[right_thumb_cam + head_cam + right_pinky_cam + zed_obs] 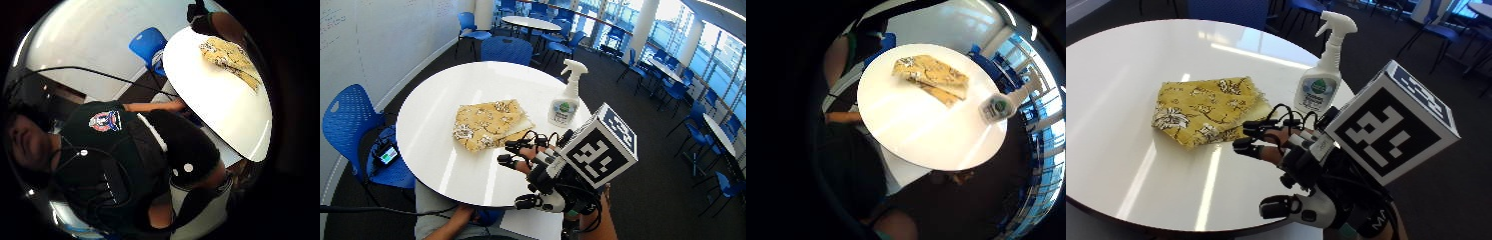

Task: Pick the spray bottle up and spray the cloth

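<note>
On the round white table [1126, 60] lies a folded yellow cloth [1206, 110] with a floral print. To its right, near the table's edge, a white spray bottle [1322, 75] stands upright with its trigger head on top. My gloved right hand [1279, 145] hovers over the table's near edge, in front of the cloth and the bottle and apart from both. Its fingers are loosely curled and hold nothing. The little finger side palm view looks down from high up on the table [911, 130], the cloth [931, 75] and the bottle [998, 107]. The thumb side palm view catches the cloth [230, 57].
Blue chairs stand around the table, one at the left [353, 130] and one behind it [503, 50]. More tables and chairs [526, 22] fill the room beyond. The person's bare left hand [456, 217] stays low by the table's near edge.
</note>
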